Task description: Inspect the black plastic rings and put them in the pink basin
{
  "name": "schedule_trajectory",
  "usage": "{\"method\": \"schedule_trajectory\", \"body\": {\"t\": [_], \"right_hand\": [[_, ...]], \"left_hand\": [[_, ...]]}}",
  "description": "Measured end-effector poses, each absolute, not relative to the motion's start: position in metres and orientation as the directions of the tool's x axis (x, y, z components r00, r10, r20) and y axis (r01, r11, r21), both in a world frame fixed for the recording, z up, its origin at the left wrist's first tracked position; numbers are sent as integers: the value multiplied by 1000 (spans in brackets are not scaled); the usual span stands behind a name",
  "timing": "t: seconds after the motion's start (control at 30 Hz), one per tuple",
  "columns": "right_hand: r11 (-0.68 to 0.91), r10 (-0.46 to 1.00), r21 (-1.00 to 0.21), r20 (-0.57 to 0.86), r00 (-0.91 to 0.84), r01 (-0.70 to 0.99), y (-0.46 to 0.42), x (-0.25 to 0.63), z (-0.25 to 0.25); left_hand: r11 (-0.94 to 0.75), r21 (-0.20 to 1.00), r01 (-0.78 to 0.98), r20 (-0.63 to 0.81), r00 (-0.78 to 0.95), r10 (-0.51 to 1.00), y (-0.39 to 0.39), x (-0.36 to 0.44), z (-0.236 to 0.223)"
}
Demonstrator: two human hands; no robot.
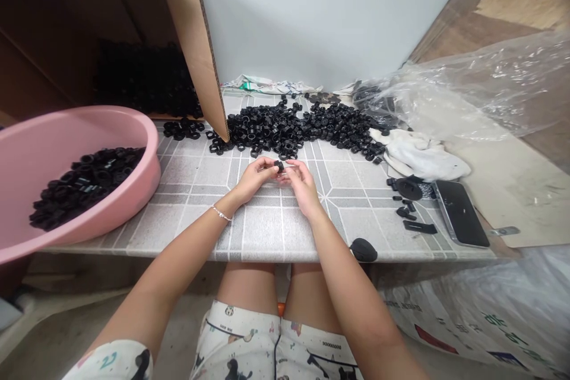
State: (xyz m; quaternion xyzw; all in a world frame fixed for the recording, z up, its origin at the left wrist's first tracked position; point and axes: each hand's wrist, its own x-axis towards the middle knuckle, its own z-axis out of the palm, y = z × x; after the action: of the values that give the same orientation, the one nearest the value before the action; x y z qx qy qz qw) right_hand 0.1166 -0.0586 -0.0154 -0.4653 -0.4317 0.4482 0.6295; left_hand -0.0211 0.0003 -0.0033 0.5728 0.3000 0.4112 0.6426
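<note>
My left hand (257,178) pinches a small black plastic nut-like part (278,166) between thumb and fingers, just above the tabletop. Right beside it is my right hand (302,183), its thumb and fingertips closed close to the same part. A thin pale line shows at those right fingertips, too small to name. Behind both hands lies a wide heap of loose black ring-shaped and nut-like parts (267,130). A second mound of smaller black parts (341,124) joins it on the right.
At left stands a pink basin (151,148) holding more black parts. Behind it, a cardboard box (191,29) lies on its side with black pieces inside. A white cloth (423,154), a phone (461,214), black scraps (419,227) and clear plastic sheeting (490,83) occupy the right.
</note>
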Motion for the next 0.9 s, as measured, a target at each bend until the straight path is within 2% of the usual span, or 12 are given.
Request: {"method": "schedule_trajectory", "body": {"t": [0.17, 0.27, 0.43, 0.67, 0.8, 0.9], "right_hand": [[213, 955, -956, 247, 163, 200, -63, 116, -20], [238, 950, -927, 285, 131, 289, -66, 118, -21], [208, 949, -873, 289, 126, 440, -70, 119, -18], [160, 947, -851, 275, 166, 500, -73, 115, -14], [139, 943, -884, 256, 214, 446, -69, 115, -17], [168, 945, -943, 237, 225, 287, -64, 116, -25]], "left_hand": [[8, 996, -90, 44, 557, 829, -1, -23, -2], [18, 999, -50, 15, 578, 816, -2, -24, 0], [96, 992, -78, -25, 634, 773, -4, -23, 0], [231, 964, -135, -85, 665, 742, -4, -23, -2], [87, 989, -116, 11, 657, 754, -5, -20, -2], [-81, 993, -85, 117, 623, 774, -7, -18, -4]]}}
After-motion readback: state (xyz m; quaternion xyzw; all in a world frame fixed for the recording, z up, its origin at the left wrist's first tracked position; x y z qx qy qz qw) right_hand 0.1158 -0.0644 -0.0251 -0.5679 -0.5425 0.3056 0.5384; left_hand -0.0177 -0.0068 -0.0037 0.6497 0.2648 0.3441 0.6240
